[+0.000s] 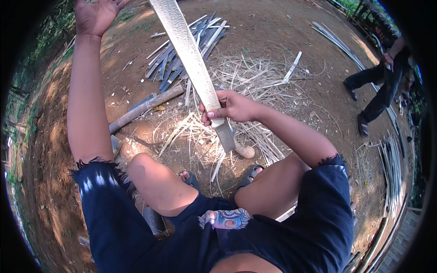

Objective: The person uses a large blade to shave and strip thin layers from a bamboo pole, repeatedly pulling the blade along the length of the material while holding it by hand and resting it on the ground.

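Observation:
My right hand [230, 107] grips a machete low on its broad, pale metal blade [191, 54], with the thumb across the flat. From there the blade slants up and left past the top edge of the view, so its tip is out of sight. Below the fingers, the shaded base of the blade runs down to a curved wooden handle [245, 151], which no hand holds. At the upper left, my left hand [96, 17] is raised with the palm showing and the fingers apart. Part of its fingers is cut off by the frame, and nothing shows in it.
Dark and pale split strips [186, 54] lie heaped ahead, beside a pile of thin shavings [259, 77]. A bamboo pole [148, 107] lies left of centre. Another person [380, 77] stands at the right, near long strips [391, 173]. My knees and sandalled feet are below the machete.

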